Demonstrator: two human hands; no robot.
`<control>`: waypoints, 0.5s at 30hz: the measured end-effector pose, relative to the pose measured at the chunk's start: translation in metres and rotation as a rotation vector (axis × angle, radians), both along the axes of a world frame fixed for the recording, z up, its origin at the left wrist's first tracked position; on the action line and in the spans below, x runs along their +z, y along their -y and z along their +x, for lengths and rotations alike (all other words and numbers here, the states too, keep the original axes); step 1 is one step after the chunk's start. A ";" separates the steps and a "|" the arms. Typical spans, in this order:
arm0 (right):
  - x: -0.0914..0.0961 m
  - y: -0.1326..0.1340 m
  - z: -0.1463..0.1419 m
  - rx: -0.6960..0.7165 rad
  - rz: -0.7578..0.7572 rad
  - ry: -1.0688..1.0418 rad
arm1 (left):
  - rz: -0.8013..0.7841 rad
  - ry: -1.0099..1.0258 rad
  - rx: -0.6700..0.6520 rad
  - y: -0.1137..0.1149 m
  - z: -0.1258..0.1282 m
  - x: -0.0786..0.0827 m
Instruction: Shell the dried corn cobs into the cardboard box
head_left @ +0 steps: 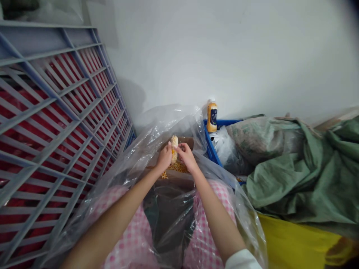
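Observation:
An ear of corn (174, 142) stands roughly upright between my two hands, mostly stripped to the pale cob, with a strip of yellow kernels left low on it. My left hand (165, 156) is closed around its left side. From the right, my right hand (185, 154) touches the cob with thumb and fingers pinched against the kernels. Loose corn kernels (179, 167) lie below the hands in a cardboard box (185, 143). A clear plastic sheet (134, 160) lines the box and spreads over my lap.
A tall grey-blue plastic crate (61, 101) with red contents stands on the left. At right are a blue bin (210, 147) with bags, a yellow-orange bottle (212, 116), a green cloth (303, 179) and a yellow sheet (294, 239). A white wall (224, 48) rises behind.

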State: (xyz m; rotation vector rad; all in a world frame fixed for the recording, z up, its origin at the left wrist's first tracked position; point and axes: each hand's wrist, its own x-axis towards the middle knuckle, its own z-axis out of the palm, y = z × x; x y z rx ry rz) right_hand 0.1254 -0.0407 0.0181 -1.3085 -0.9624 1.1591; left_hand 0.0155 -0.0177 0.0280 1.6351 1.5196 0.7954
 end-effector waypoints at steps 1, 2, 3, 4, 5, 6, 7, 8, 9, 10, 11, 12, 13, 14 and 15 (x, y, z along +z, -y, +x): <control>0.001 0.001 -0.001 0.034 -0.008 -0.046 | -0.009 0.004 0.010 -0.001 -0.001 -0.001; 0.002 0.001 -0.001 0.055 -0.019 -0.083 | -0.020 0.011 0.019 -0.002 -0.001 -0.001; 0.002 0.001 -0.001 0.061 -0.029 -0.111 | -0.033 0.019 0.026 -0.003 -0.001 -0.002; 0.002 0.001 -0.001 0.063 -0.034 -0.127 | -0.043 0.026 0.031 -0.004 -0.002 -0.003; 0.002 0.001 0.000 0.064 -0.031 -0.125 | -0.049 0.032 0.036 -0.005 -0.002 -0.004; 0.002 0.001 0.000 0.066 -0.018 -0.109 | -0.045 0.036 0.040 -0.006 -0.002 -0.005; 0.002 0.000 0.001 0.072 -0.001 -0.084 | -0.033 0.037 0.041 -0.007 -0.002 -0.006; 0.002 0.001 0.001 0.081 0.016 -0.061 | -0.023 0.036 0.045 -0.007 -0.003 -0.006; 0.002 0.001 0.000 0.092 0.029 -0.043 | -0.017 0.034 0.050 -0.008 -0.003 -0.006; 0.002 0.001 0.000 0.103 0.037 -0.035 | -0.014 0.030 0.056 -0.008 -0.003 -0.006; 0.002 0.001 0.001 0.113 0.037 -0.041 | -0.015 0.027 0.060 -0.008 -0.003 -0.005; 0.003 0.002 0.001 0.126 0.033 -0.053 | -0.022 0.026 0.065 -0.007 -0.003 -0.004; 0.003 0.002 0.002 0.137 0.029 -0.066 | -0.033 0.027 0.069 -0.007 -0.003 -0.003; 0.002 0.002 0.002 0.145 0.028 -0.075 | -0.044 0.031 0.073 -0.007 -0.003 -0.001; 0.002 0.002 0.003 0.148 0.031 -0.079 | -0.055 0.034 0.077 -0.007 -0.003 0.000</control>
